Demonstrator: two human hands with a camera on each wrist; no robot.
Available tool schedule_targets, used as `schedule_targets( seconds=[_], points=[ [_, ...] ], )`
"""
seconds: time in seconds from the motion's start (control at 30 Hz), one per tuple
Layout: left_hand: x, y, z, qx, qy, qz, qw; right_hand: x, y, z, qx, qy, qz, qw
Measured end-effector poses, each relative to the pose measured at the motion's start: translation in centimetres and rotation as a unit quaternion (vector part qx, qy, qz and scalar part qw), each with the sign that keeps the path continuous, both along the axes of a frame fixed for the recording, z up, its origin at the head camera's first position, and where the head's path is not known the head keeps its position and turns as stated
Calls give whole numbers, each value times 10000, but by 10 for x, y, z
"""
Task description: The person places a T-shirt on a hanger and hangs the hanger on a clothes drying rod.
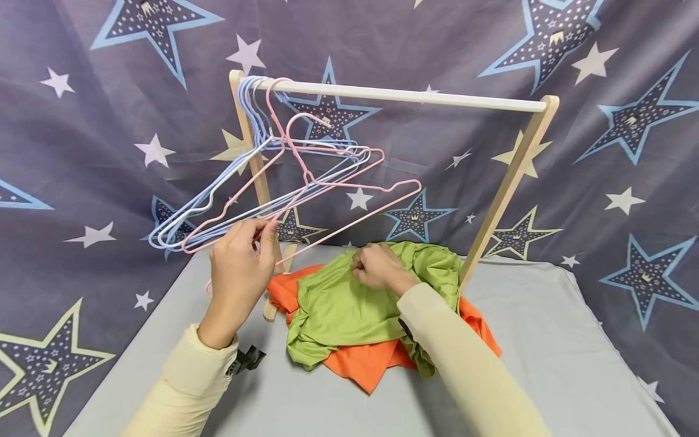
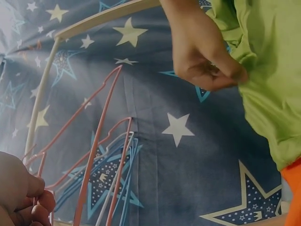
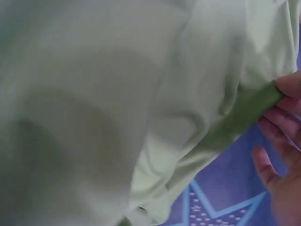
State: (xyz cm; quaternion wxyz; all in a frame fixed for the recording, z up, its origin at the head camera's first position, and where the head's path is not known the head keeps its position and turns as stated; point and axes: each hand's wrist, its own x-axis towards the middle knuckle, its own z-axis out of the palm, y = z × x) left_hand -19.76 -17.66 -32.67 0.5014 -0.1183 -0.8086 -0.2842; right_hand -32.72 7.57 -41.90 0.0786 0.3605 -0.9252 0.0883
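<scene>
My left hand (image 1: 243, 267) pinches a pink hanger (image 1: 309, 179) by one sloping arm, thumb against fingers. The hanger's hook sits below the rack's rod, in front of the hanging ones. Lower right, my right hand (image 1: 379, 267) pinches the edge of a green garment (image 1: 344, 303), which lies crumpled over an orange garment (image 1: 360, 367) on the table. In the right wrist view, thumb and fingers (image 3: 287, 117) grip the border of the green fabric (image 3: 197, 117), which fills much of the picture. The left wrist view shows the right hand (image 2: 207, 56) at the cloth's edge too.
A clothes rack with a white rod (image 1: 404, 96) and wooden posts (image 1: 508, 188) stands behind the garments. Several blue, white and pink hangers (image 1: 218, 182) hang at its left end. A star-patterned curtain (image 1: 426, 36) encloses the grey table (image 1: 535, 340).
</scene>
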Motion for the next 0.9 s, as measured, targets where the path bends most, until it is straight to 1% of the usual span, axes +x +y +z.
schedule_targets(
  seconds=[0.1, 0.17, 0.27, 0.33, 0.4, 0.43, 0.47, 0.5, 0.57, 0.63, 0.67, 0.7, 0.73, 0.8, 0.87, 0.9],
  points=[
    [-1, 0, -1, -24, -30, -21, 10000, 11, 2, 5, 305, -98, 200, 9993],
    [-3, 0, -2, -27, -21, -28, 10000, 20, 3, 7, 570, -329, 346, 9972],
    [-4, 0, -3, -56, 5, 26, 10000, 30, 3, 7, 903, -672, 701, 9912],
    [-4, -1, -4, -63, 19, 63, 10000, 32, 3, 7, 934, -1007, 890, 9865],
    [-4, -1, -5, -115, -6, 96, 9999, 30, 3, 6, 726, -1471, 859, 9827],
    [-4, -2, -5, -151, -31, 109, 9998, 27, 4, 5, 490, -1823, 723, 9793],
    [-4, -2, -6, -170, -41, 110, 9998, 23, 6, 5, 161, -2201, 530, 9739],
    [-4, -2, -6, -190, -46, 106, 9998, 19, 7, 4, -194, -2598, 279, 9651],
    [-4, -2, -8, -216, -47, 96, 9997, 11, 9, 2, -929, -3280, -310, 9396],
    [-4, -1, -9, -208, -26, 88, 9997, 4, 10, -1, -1465, -3716, -873, 9126],
    [-4, -1, -10, -192, -13, 77, 9998, 2, 8, -2, -1526, -3759, -1138, 9069],
    [-3, -1, -11, -183, -8, 64, 9998, 0, 6, -5, -1465, -3741, -1422, 9046],
    [-3, -1, -12, -193, -14, 63, 9998, -1, 2, -7, -1311, -3621, -1661, 9078],
    [-2, -1, -14, -218, -38, 74, 9997, -1, -6, -10, -799, -3219, -1961, 9228],
    [-2, -1, -16, -232, -70, 79, 9997, 1, -13, -11, -228, -2743, -2145, 9371],
    [-1, -2, -17, -244, -87, 85, 9996, 2, -16, -10, 1, -2549, -2154, 9427]
  ],
)
